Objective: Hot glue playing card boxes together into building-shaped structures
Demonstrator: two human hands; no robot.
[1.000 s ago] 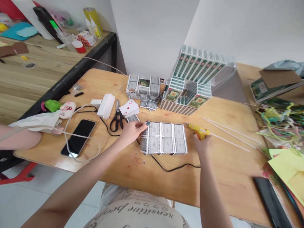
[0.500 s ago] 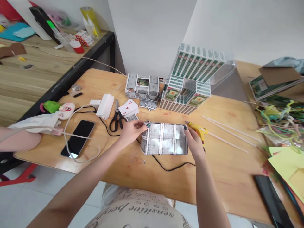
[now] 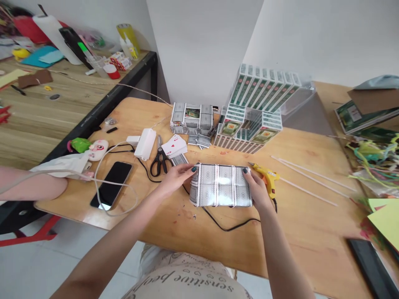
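Between my two hands is a box made of playing cards (image 3: 221,187), its grey patterned card backs facing up and shining. My left hand (image 3: 179,176) pinches its upper left corner, thumb on top. On the opposite side my right hand (image 3: 258,189) grips the upper right edge, thumb also on top; the other fingers are mostly hidden. A yellow glue gun (image 3: 267,176) lies just beyond my right hand. Loose playing cards (image 3: 174,146) and black-handled scissors (image 3: 160,161) are near my left hand. Farther back sits another card-built piece (image 3: 191,118).
Stacked card packs (image 3: 249,120) stand at the back. White glue sticks (image 3: 311,176) lie at right. On the left are a phone (image 3: 112,185), a white power strip (image 3: 145,143), cables and another person's arm (image 3: 34,182). A black cord (image 3: 229,229) runs in front of the box.
The whole view has shifted, so the scene sits slightly lower and farther right. Both hands keep their hold on the card box, which looks nearly unchanged in tilt.
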